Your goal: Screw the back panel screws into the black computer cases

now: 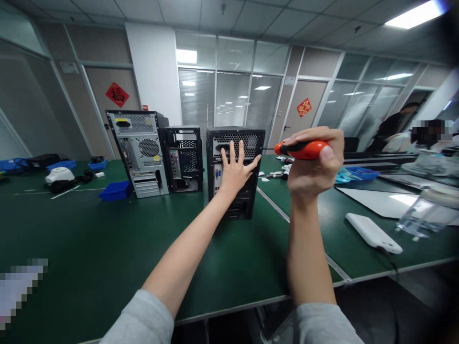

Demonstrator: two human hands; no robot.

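Note:
A black computer case (247,200) stands upright on the green table, its back panel with a mesh grille and ports facing me. My left hand (234,171) lies against that panel with its fingers spread, covering part of it. To the right of the case, my right hand (317,165) grips a red and black screwdriver (304,149), held level. Its thin shaft points left, and the tip is at the right edge of the case near the top; whether it sits on a screw I cannot make out.
Left of the case stand a grey-backed computer tower (147,153) and an opened black case frame (184,162). A blue tray (115,190) lies beside them. On the right are a white power bank (373,232), a clear plastic jug (426,212) and another person (398,138).

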